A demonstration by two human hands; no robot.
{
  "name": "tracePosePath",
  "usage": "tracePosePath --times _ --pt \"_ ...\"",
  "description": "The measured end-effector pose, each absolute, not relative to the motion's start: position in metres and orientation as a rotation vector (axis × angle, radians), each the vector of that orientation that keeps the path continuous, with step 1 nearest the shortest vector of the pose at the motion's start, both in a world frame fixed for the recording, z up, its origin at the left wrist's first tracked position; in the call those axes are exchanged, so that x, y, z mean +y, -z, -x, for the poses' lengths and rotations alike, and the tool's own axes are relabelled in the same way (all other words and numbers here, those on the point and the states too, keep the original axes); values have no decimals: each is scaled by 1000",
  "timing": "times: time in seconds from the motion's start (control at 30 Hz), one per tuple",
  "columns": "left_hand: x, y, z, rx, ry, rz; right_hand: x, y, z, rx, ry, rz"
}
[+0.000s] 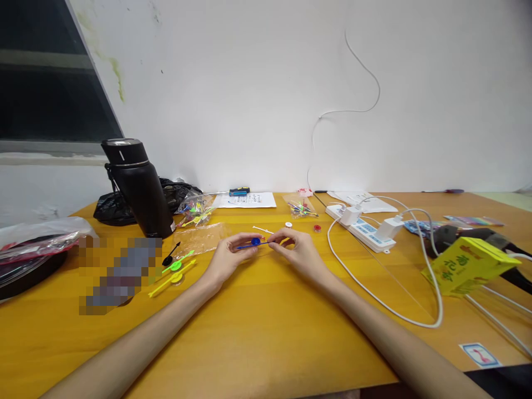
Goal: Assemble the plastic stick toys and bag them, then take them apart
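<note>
Both my hands meet over the middle of the orange table (pixel 257 327). My left hand (pixel 228 256) pinches a thin blue plastic clock hand (pixel 254 242) at its left end. My right hand (pixel 296 248) pinches the same blue piece at its right end, fingers curled. Just left of my hands lie a green hand (pixel 178 264), a yellow hand (pixel 171 280) and a black hand (pixel 170 255) on the table. A white hand (pixel 262 229), a small white disc (pixel 288 224) and a small red disc (pixel 317 228) lie just beyond my fingers.
A black flask (pixel 139 185) stands at the left, with a black bag (pixel 108 208) behind it. Clear bags of coloured parts (pixel 196 209) and a paper sheet (pixel 248 200) lie at the back. A white power strip (pixel 366 230) with cables and a yellow carton (pixel 467 266) sit at the right.
</note>
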State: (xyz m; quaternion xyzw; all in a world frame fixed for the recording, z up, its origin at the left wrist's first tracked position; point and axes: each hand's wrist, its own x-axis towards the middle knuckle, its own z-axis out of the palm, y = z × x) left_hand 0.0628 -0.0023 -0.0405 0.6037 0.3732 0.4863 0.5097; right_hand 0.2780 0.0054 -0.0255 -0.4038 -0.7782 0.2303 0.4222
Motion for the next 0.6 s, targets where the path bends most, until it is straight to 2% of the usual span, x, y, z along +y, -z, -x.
tracePosePath --times 0.6 --pt "-2 43 -65 845 -1319 -1576 0 24 -277 -2082 -289 989"
